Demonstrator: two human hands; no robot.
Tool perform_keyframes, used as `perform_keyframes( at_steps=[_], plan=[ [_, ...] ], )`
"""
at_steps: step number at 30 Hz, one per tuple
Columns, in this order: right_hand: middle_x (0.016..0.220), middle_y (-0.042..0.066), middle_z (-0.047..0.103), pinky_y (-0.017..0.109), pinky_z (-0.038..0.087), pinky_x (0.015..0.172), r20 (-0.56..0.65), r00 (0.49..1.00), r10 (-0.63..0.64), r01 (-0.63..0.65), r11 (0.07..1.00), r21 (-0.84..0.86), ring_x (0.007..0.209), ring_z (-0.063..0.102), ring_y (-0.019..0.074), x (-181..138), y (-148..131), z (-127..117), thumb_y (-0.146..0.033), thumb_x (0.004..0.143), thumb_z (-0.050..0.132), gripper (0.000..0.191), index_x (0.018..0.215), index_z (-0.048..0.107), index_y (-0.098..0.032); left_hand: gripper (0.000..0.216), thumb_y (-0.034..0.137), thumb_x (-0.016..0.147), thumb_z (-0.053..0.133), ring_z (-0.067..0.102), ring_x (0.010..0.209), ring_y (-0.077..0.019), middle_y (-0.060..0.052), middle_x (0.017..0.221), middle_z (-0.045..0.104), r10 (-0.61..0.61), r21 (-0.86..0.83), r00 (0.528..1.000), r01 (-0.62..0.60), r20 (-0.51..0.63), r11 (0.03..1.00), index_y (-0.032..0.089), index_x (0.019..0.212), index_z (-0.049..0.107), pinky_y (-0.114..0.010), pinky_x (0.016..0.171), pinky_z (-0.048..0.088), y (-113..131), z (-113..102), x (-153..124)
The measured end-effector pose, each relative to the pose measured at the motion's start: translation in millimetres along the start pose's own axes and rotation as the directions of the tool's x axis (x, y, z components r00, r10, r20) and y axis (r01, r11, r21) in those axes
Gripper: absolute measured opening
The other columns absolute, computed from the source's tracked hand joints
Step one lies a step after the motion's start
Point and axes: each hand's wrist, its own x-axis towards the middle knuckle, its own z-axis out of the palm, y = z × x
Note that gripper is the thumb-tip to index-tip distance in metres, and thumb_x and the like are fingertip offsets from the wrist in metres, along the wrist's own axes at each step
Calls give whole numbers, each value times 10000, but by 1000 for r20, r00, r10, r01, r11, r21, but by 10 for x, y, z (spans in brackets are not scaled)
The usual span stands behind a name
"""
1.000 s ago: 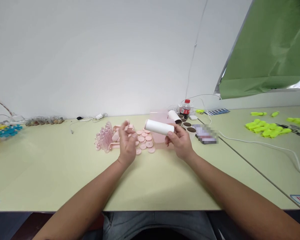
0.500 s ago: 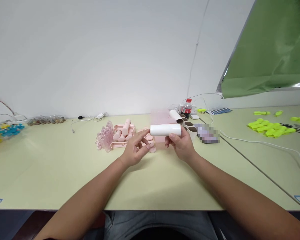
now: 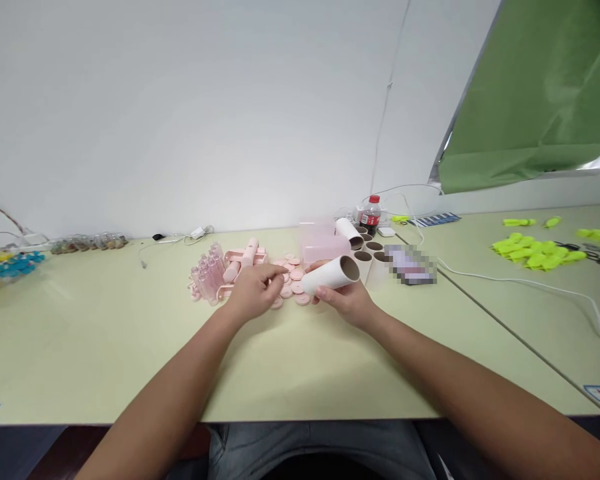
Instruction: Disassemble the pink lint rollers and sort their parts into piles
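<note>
My right hand [image 3: 345, 301] is wrapped round a white cardboard-cored roll [image 3: 330, 275], tilted with its open brown end up to the right. My left hand [image 3: 254, 291] hovers palm down over a scatter of pink round discs [image 3: 294, 280], fingers curled with the tips pinched toward the discs; what they pinch, if anything, is hidden. Just left of it lie pink handles [image 3: 247, 257] and a cluster of clear pink tubes [image 3: 209, 275].
Behind the roll stand clear pink boxes [image 3: 323, 243], more upright rolls [image 3: 373, 252], a cola bottle [image 3: 371, 215] and a blurred flat object [image 3: 410, 265]. White cables [image 3: 520, 285] cross the right table, where neon-yellow pieces [image 3: 530, 253] lie. Blue and yellow parts [image 3: 5, 265] sit far left.
The roll has come down and tilted, its open end now facing up to the right. My left hand left the roll's left end and dropped onto the pink discs.
</note>
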Motion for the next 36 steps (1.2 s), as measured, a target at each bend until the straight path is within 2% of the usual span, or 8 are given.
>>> perform_keyframes(
  at_steps=[4,10,15,19,22,26,30,36],
  plan=[
    [1042,97,654,359,524,708,14,998,-58,59,985,-163,885,622,236,5,4,-20,-439,724,766,455,1068,602,-192,276,243,854,478,584,616,-155,-23,718,695,-234,135,968,221,90,966,180,933,735,-272,571,397,-86,-89,60],
    [925,80,634,346,485,704,58,998,-28,41,969,-245,863,586,237,9,18,-23,-493,743,719,420,985,593,-174,184,270,812,540,601,657,-189,-49,777,710,-297,349,884,167,361,922,194,800,708,-278,525,320,-9,43,-8],
    [828,47,586,308,447,639,65,998,20,-3,970,-243,747,546,193,4,51,-18,-511,734,714,439,968,574,-167,164,199,793,514,575,611,-200,-79,741,685,-381,491,827,149,413,858,173,717,657,-287,501,272,-8,176,-70],
    [790,32,562,288,424,608,69,997,27,-9,969,-247,709,523,174,2,90,-16,-516,728,719,427,918,565,-166,184,154,788,486,548,590,-199,-82,698,652,-368,507,827,119,425,853,173,647,602,-295,507,266,-4,220,-75],
    [754,20,543,275,403,591,79,997,21,-2,974,-228,681,505,161,3,121,-21,-509,728,726,407,864,555,-166,171,203,832,494,550,618,-186,-47,700,634,-280,356,881,139,382,924,188,687,585,-289,529,319,19,175,-56],
    [745,15,534,266,383,583,133,990,43,-15,979,-202,657,483,147,2,133,-36,-518,742,713,409,867,560,-160,147,295,910,489,586,886,-202,-66,937,629,-41,-9,996,42,82,999,202,810,543,-315,709,454,10,109,-29],
    [766,6,519,252,363,592,287,955,76,-13,976,-216,666,458,133,1,89,-34,-500,763,704,390,889,573,-155,127,311,968,439,543,1123,-207,-98,1167,579,59,-257,990,-89,-126,962,211,893,459,-383,910,454,-35,165,-27],
    [719,-37,449,217,307,556,450,874,181,-90,972,-217,637,406,99,-1,65,-20,-462,751,740,371,799,520,-167,356,421,969,447,636,778,-133,-61,1035,584,-47,-517,992,-22,-120,856,233,1271,453,-325,725,530,19,212,-30]
  ],
)
